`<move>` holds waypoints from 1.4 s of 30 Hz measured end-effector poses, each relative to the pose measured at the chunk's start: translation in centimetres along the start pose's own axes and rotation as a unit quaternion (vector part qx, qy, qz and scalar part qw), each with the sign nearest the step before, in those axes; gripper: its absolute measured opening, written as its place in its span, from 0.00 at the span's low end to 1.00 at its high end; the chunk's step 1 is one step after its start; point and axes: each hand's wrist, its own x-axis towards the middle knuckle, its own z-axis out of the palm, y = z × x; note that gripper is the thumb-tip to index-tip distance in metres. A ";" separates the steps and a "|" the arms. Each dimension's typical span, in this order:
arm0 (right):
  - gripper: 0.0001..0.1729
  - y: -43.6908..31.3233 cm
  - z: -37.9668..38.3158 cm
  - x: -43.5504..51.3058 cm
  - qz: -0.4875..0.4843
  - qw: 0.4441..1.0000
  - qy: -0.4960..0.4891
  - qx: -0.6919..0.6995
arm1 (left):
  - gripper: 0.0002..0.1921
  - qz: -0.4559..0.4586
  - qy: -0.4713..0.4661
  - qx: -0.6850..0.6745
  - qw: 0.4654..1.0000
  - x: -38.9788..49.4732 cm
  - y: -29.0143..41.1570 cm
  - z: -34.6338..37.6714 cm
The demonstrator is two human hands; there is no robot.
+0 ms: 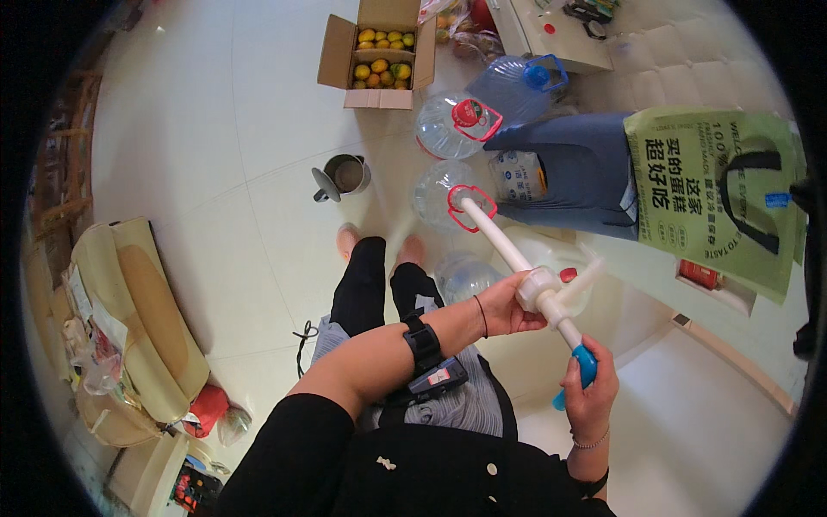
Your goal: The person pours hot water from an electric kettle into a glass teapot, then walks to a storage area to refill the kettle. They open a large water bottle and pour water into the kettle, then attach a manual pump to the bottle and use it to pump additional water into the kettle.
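A white plastic hand pump [496, 238] with a long tube slants across the view before me. Its lower end reaches the mouth of a clear water bottle [434, 199] with a red carry handle; how deep it goes is hard to tell. My left hand [507, 309] grips the pump near its wide white collar [537, 288]. Around the blue handle [586, 366] at the upper end, the fingers of my right hand [596, 391] are closed. A side spout [585, 279], slightly blurred, sticks out past the collar.
A capped water bottle [450, 126] and a blue-capped bottle [507, 87] stand beyond. On the floor sit an open metal kettle [353, 178] and a cardboard box [378, 99] of orange fruit. A green bag [717, 194] is at right, a beige padded seat [145, 310] at left.
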 end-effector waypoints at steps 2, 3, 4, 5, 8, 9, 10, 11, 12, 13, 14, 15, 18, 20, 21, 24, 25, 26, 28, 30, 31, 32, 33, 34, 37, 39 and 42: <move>0.18 0.2 0.3 1.7 -0.006 1.000 -0.010 -0.013 | 0.22 0.011 -0.003 -0.014 1.000 0.4 1.0 0.0; 0.18 0.2 0.5 2.4 -0.013 1.000 -0.016 -0.022 | 0.23 0.018 0.003 -0.020 1.000 0.6 1.5 0.1; 0.18 0.2 0.7 3.2 -0.004 0.999 -0.023 -0.025 | 0.23 0.023 0.003 -0.028 0.999 0.7 2.1 0.1; 0.18 0.1 1.1 3.7 -0.016 0.999 -0.027 -0.028 | 0.23 0.028 0.002 -0.036 0.999 0.6 2.4 0.1; 0.18 -0.1 1.7 6.1 -0.008 0.998 -0.049 -0.031 | 0.22 0.046 0.000 -0.064 0.997 1.0 3.8 -0.1; 0.18 -0.2 1.9 7.1 -0.009 0.998 -0.055 -0.039 | 0.22 0.050 0.006 -0.073 0.996 1.1 4.3 -0.3; 0.18 -0.3 2.2 7.9 -0.001 0.997 -0.059 -0.046 | 0.22 0.056 -0.008 -0.083 0.995 1.3 4.9 -0.5; 0.18 -0.4 2.6 8.8 -0.015 0.996 -0.068 -0.054 | 0.22 0.060 -0.015 -0.092 0.994 1.5 5.5 -0.9; 0.18 -0.5 3.1 9.5 -0.020 0.995 -0.074 -0.060 | 0.22 0.063 -0.021 -0.100 0.993 1.6 6.0 -1.4; 0.18 -0.5 3.6 10.5 -0.017 0.994 -0.081 -0.066 | 0.22 0.074 -0.024 -0.118 0.990 2.0 6.6 -1.8; 0.18 -0.5 4.0 11.4 -0.030 0.994 -0.086 -0.068 | 0.22 0.083 -0.025 -0.135 0.987 2.4 7.2 -2.3; 0.18 -0.5 4.6 12.3 -0.034 0.993 -0.092 -0.069 | 0.22 0.089 -0.019 -0.151 0.984 2.8 7.7 -2.8; 0.18 -0.3 6.2 14.7 -0.065 0.988 -0.108 -0.090 | 0.32 0.104 0.008 -0.145 0.984 3.8 9.1 -4.5; 0.17 0.1 7.7 16.1 -0.110 0.982 -0.110 -0.105 | 0.42 0.125 0.054 -0.109 0.985 4.4 9.9 -5.7; 0.17 0.4 8.4 16.8 -0.143 0.978 -0.107 -0.112 | 0.43 0.137 0.056 -0.102 0.984 4.6 10.3 -6.4; 0.17 1.7 10.9 18.6 -0.181 0.970 -0.103 -0.125 | 0.46 0.158 0.127 -0.092 0.975 4.7 10.9 -8.2; 0.16 2.2 11.6 19.0 -0.184 0.969 -0.104 -0.129 | 0.46 0.149 0.142 -0.104 0.973 4.6 10.9 -8.7; 0.16 2.7 12.4 19.3 -0.192 0.968 -0.096 -0.129 | 0.46 0.141 0.154 -0.112 0.972 4.3 10.7 -9.4; 0.16 4.0 14.0 20.0 -0.186 0.970 -0.103 -0.122 | 0.45 0.132 0.172 -0.112 0.970 3.6 10.3 -10.4; 0.16 5.3 15.6 20.7 -0.200 0.966 -0.099 -0.127 | 0.43 0.126 0.188 -0.094 0.969 2.8 9.8 -11.3; 0.16 5.9 16.4 21.0 -0.202 0.965 -0.102 -0.133 | 0.42 0.127 0.192 -0.082 0.970 2.5 9.5 -11.7; 0.16 6.6 17.2 21.3 -0.204 0.963 -0.104 -0.140 | 0.40 0.127 0.200 -0.073 0.969 2.1 9.3 -12.2; 0.16 7.1 18.0 21.6 -0.206 0.962 -0.107 -0.146 | 0.38 0.128 0.210 -0.066 0.967 1.7 9.2 -12.5; 0.16 7.7 18.8 21.9 -0.199 0.962 -0.117 -0.147 | 0.36 0.131 0.210 -0.061 0.967 1.4 9.1 -12.9; 0.15 8.9 21.0 22.8 -0.208 0.958 -0.112 -0.160 | 0.31 0.140 0.217 -0.056 0.964 0.6 9.0 -13.8; 0.16 9.4 22.0 23.3 -0.203 0.956 -0.118 -0.177 | 0.29 0.145 0.231 -0.059 0.960 0.2 9.2 -14.3; 0.16 9.7 22.6 23.8 -0.220 0.951 -0.112 -0.188 | 0.28 0.157 0.236 -0.046 0.958 -0.3 9.5 -15.0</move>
